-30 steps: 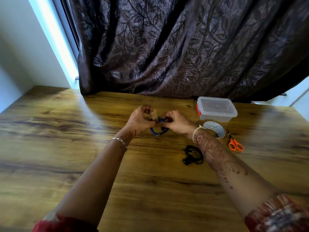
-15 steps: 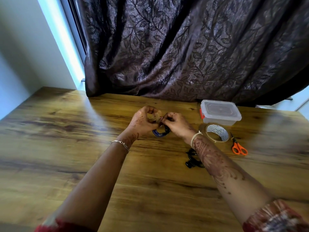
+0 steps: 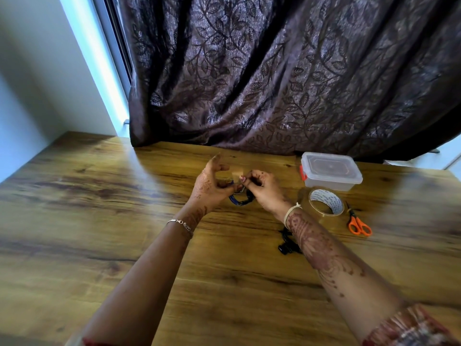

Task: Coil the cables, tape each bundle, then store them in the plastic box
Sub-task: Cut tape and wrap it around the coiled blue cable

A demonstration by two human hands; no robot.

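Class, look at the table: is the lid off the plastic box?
No, the clear lid sits closed on the plastic box, which stands just beyond the tape roll.

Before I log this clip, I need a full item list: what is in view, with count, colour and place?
blue cable: 1, blue, coiled, held between the hands above mid-table
tape piece: 1, clear-tan, at the coil's top
black cable: 1, black, on the table, partly hidden by the right forearm
tape roll: 1, clear with white core, in front of the box
scissors: 1, orange handles, right of the roll
plastic box: 1, clear, red latch, lid on, far right
table: 1, brown wood
curtain: 1, dark brown, leaf pattern, behind the table
left hand: 1, grips the blue cable
right hand: 1, fingers pinch the tape piece
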